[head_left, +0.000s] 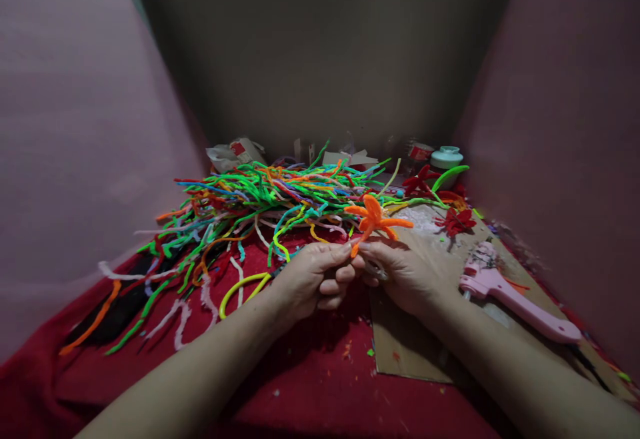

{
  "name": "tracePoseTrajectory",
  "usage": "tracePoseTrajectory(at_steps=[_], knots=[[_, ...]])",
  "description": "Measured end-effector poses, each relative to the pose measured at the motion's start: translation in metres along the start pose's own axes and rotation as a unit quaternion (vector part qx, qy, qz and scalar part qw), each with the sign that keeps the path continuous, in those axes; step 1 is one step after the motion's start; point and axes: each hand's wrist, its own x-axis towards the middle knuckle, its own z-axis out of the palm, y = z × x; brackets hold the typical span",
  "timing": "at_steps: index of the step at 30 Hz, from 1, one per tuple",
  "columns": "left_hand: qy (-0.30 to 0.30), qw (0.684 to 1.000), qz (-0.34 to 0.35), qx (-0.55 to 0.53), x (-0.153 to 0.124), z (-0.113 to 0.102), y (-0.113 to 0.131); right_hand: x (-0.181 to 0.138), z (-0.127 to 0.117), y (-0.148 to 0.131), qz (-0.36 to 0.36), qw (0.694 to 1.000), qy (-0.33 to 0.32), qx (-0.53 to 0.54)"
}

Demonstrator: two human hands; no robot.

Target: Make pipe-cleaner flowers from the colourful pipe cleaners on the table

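An orange pipe-cleaner flower [373,216] with several looped petals stands up between my two hands. My left hand [317,272] is closed, thumb and forefinger pinching the flower's lower end, the other fingers curled. From the other side my right hand [395,269] also pinches the flower near its base, with its fingers bent underneath. Part of the lower end is hidden by the fingertips. Just behind my left wrist lie the yellow handles of scissors [245,289], their blades out of sight.
A tangled heap of coloured pipe cleaners [270,189] spreads across the red cloth [300,386]. On the right, a pink glue gun [520,299] rests on cardboard [415,359], near a red pipe-cleaner flower [457,222]. A mint-green jar [447,158] stands behind.
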Motion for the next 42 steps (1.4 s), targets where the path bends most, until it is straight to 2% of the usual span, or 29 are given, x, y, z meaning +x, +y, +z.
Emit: tracePoseTrajectory(at_steps=[2,4,7,10,12,14,20,24,30,33,37,40,42], knots=[[0.041,0.996,0.026,0.073,0.000,0.002,0.000,-0.003,0.005,-0.006,-0.030,0.999,0.018,-0.031],[0.094,0.977,0.069,0.178,0.000,0.004,-0.001,-0.009,0.011,-0.015,-0.058,0.993,0.040,-0.090],[0.168,0.906,0.176,0.346,0.001,0.003,-0.007,-0.015,0.018,-0.025,-0.090,0.969,0.077,-0.217],[0.203,0.825,0.280,0.446,0.002,0.002,-0.014,-0.016,0.019,-0.024,-0.136,0.950,0.100,-0.263],[0.204,0.810,0.299,0.462,0.002,0.003,-0.016,-0.016,0.019,-0.020,-0.155,0.946,0.105,-0.265],[0.197,0.829,0.282,0.442,0.003,0.005,-0.015,-0.015,0.019,-0.018,-0.159,0.945,0.099,-0.269],[0.159,0.938,0.175,0.256,0.002,0.010,-0.010,-0.013,0.019,-0.018,-0.152,0.950,0.057,-0.266],[0.114,0.975,0.124,0.142,-0.001,0.011,-0.006,-0.009,0.011,-0.007,-0.143,0.962,0.054,-0.227],[0.035,0.996,0.078,0.024,-0.001,0.007,-0.005,-0.010,0.007,-0.010,-0.143,0.962,0.023,-0.233],[-0.003,0.998,0.056,-0.025,0.000,0.003,-0.005,-0.013,0.012,-0.020,-0.135,0.956,0.024,-0.260],[-0.048,0.994,0.033,-0.090,0.001,-0.001,-0.006,-0.015,0.019,-0.027,-0.120,0.964,0.023,-0.238],[-0.064,0.993,0.009,-0.101,0.002,-0.002,-0.006,-0.015,0.021,-0.027,-0.104,0.971,0.021,-0.213],[-0.050,0.996,0.007,-0.074,0.002,0.000,-0.007,-0.015,0.021,-0.024,-0.093,0.975,0.028,-0.198]])
